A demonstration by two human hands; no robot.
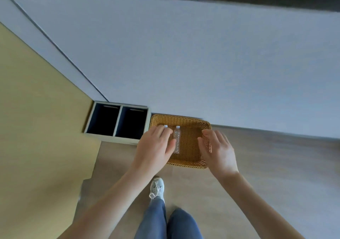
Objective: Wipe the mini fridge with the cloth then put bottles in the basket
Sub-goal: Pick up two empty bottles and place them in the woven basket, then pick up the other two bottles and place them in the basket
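A woven brown basket (pixel 191 162) stands on the floor against the wall. One clear plastic bottle (pixel 177 140) with a white cap lies inside it, cap toward the wall. The white cap of a second bottle (pixel 165 126) shows just past the fingertips of my left hand (pixel 153 149), which covers the rest of that bottle over the basket's left side. Whether the hand grips it is hidden. My right hand (pixel 218 151) hovers over the basket's right rim, fingers apart, holding nothing. No cloth or fridge is in view.
A pale box (pixel 118 122) with two dark compartments sits left of the basket, touching it. A beige panel (pixel 36 128) fills the left side. The white wall (pixel 184 54) rises behind. My legs and a white shoe (pixel 157 188) stand on the wooden floor below.
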